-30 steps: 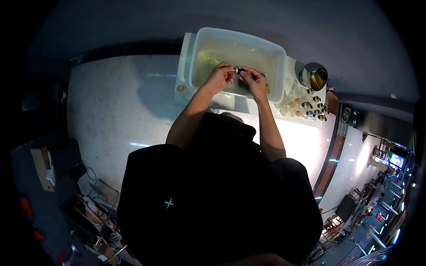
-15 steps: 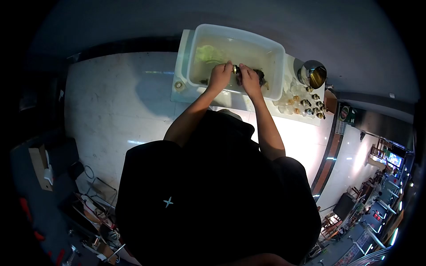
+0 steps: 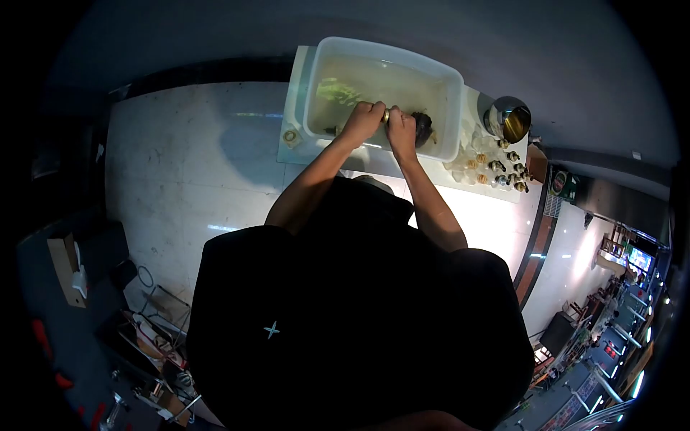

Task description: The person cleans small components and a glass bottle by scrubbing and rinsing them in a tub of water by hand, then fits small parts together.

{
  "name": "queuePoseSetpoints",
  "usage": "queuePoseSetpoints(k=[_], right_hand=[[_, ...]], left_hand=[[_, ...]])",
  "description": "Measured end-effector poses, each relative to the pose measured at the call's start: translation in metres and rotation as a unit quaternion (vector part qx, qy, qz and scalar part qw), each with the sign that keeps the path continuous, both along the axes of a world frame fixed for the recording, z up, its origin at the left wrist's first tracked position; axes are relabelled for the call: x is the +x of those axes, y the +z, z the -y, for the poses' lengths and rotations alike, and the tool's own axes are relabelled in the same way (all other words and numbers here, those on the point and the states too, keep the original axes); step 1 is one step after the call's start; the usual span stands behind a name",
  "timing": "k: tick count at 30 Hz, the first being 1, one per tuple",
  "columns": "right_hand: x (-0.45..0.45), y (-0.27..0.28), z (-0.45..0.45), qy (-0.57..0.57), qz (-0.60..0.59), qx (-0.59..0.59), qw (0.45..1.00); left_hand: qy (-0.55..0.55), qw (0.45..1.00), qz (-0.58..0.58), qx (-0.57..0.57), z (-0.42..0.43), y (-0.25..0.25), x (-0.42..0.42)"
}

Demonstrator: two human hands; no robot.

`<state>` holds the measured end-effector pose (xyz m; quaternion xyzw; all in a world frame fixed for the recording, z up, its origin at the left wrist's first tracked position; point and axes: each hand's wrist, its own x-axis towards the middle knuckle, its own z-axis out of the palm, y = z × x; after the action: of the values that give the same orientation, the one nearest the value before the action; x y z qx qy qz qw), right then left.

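Observation:
Over a translucent plastic tub [image 3: 455,108] of cloudy water, both of my hands grip one small fitting [image 3: 387,116] with a brass-coloured ring. My left hand [image 3: 364,122] has its fingers wrapped round the fitting's left end. On the other end, my right hand [image 3: 401,131] is closed. The fingers hide most of the piece. Just right of my right hand, a dark rounded object [image 3: 422,128] lies in the tub. Something yellow-green [image 3: 336,91] shows in the water at the tub's left.
The tub stands on a pale table [image 3: 289,115]. On its right are several glass pieces with brass and black fittings [image 3: 497,166] and a shiny metal pot [image 3: 510,121]. A small round item [image 3: 290,136] lies at the table's left. Chairs stand far right.
Both hands have closed more tightly round the fitting, and the right hand has turned and moved slightly left. The dark object beside it is now more visible.

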<state>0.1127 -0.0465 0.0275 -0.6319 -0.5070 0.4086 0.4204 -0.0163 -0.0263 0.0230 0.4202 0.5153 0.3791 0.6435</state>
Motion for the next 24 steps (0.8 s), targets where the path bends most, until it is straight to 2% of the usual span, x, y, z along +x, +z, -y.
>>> queuePoseSetpoints(k=[3, 4, 6, 7, 9, 12, 13, 16, 19, 22, 24], right_hand=[[-0.004, -0.001, -0.002, 0.007, 0.082, 0.104, 0.991], [-0.005, -0.002, -0.003, 0.005, 0.076, 0.104, 0.992], [-0.01, -0.001, -0.006, 0.001, 0.063, 0.106, 0.992], [-0.011, 0.003, -0.005, 0.015, 0.049, 0.07, 0.996], [-0.013, 0.012, -0.012, 0.045, 0.021, 0.008, 0.999], [-0.012, 0.006, -0.014, 0.033, -0.238, -0.122, 0.963], [-0.016, 0.005, -0.013, 0.035, -0.189, -0.089, 0.977], [-0.019, 0.014, -0.011, 0.016, -0.204, -0.116, 0.972], [-0.017, 0.019, -0.007, 0.051, -0.167, -0.071, 0.982], [-0.014, 0.022, -0.006, 0.04, -0.22, -0.037, 0.974], [-0.009, 0.021, -0.007, 0.068, -0.249, 0.001, 0.966]], left_hand=[[-0.01, 0.996, 0.058, -0.067, -0.003, 0.003, -0.002], [-0.008, 0.994, 0.075, -0.081, -0.004, 0.005, -0.004], [0.023, 0.999, 0.013, 0.021, -0.01, 0.004, -0.006], [0.038, 0.997, -0.016, 0.069, -0.009, 0.004, -0.006], [0.048, 0.998, 0.044, 0.004, -0.014, 0.006, -0.01], [0.045, 0.99, 0.121, -0.051, -0.014, 0.009, -0.018], [0.042, 0.987, 0.146, -0.059, -0.016, 0.01, -0.02], [0.05, 0.983, 0.156, -0.079, -0.015, 0.012, -0.023], [0.058, 0.985, 0.142, -0.075, -0.012, 0.011, -0.026], [0.055, 0.986, 0.143, -0.061, -0.01, 0.01, -0.026], [0.068, 0.992, 0.104, -0.036, -0.008, 0.007, -0.025]])
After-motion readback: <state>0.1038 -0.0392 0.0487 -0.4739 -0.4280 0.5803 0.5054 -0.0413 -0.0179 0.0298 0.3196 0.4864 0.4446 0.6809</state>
